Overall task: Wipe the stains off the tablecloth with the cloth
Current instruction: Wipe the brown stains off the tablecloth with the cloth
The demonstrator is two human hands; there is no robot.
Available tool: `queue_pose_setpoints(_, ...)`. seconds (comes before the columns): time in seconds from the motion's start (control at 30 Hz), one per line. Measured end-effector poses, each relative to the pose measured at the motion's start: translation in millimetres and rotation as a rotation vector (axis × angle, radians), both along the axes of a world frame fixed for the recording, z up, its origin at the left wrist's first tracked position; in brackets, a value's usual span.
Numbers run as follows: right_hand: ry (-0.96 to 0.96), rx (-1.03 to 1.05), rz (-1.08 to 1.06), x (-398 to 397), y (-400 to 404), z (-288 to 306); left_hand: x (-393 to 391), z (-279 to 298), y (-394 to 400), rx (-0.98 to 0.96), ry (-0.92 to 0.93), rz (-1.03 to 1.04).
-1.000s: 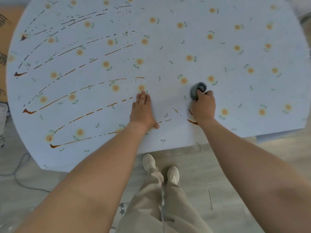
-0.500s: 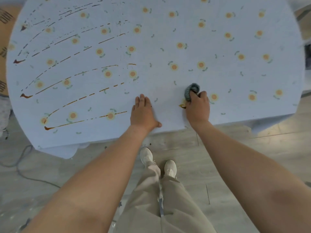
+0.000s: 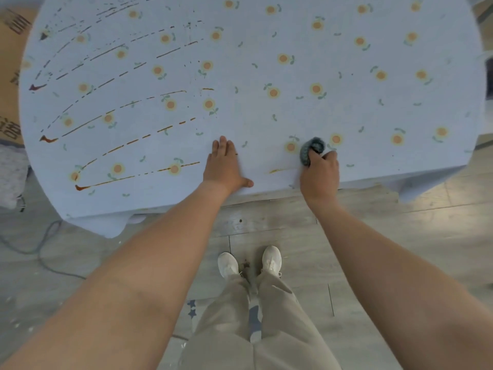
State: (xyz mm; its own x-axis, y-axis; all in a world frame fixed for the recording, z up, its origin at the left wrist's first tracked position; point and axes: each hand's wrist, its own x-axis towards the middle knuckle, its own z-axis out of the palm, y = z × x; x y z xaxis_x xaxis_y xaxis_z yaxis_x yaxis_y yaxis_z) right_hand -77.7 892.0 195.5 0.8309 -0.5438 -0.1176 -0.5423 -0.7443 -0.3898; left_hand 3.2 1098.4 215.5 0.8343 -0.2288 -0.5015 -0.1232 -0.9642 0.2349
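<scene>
**Cloth balled in your right hand at the near table edge**

Head view: your right hand [image 3: 320,173] sits lower right of centre, fingers curled tight round the balled grey-blue cloth [image 3: 312,150], which presses on the tablecloth [image 3: 373,108] just above your knuckles; a short faint orange smear [image 3: 277,170] lies just left of that hand, close to the table's near edge. Your left hand [image 3: 224,166] lies flat at frame centre, fingers straight and together, thumb splayed out along the edge; it holds nothing. The brown stains [image 3: 138,140] run as long broken arcs across the left half of the pale blue, flower-printed tablecloth, ending in darker blobs at the far left; the right half shows only the flowers. In the lower frame your white shoes [image 3: 250,263] stand on grey floorboards [image 3: 400,236]; a cardboard box [image 3: 10,76] fills the upper left edge.
</scene>
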Motion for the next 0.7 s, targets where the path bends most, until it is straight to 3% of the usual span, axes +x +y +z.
queue_pose_setpoints(0.13, -0.045, 0.098, -0.009, 2.8, 54.3, -0.1, -8.8, 0.3, 7.6, -0.021, -0.026, -0.009)
queue_pose_setpoints(0.33, -0.005, 0.064, 0.573, -1.0, 100.3, -6.4, -11.0, -1.2, 31.8, -0.029, -0.020, -0.019)
queue_pose_setpoints(0.4, -0.036, -0.001, 0.520, -3.4, 81.7, -7.5, -10.3, 1.9, 37.1, -0.049, 0.008, -0.032)
queue_pose_setpoints(0.57, 0.103, 0.011, 0.031, -1.1, 81.6, 8.5, -4.7, 13.2, 68.0, -0.098, 0.037, 0.008)
queue_pose_setpoints(0.7, 0.165, 0.125, 0.269, 28.6, 146.0, 22.0, 0.5, 24.9, 96.5, -0.106, 0.080, 0.005)
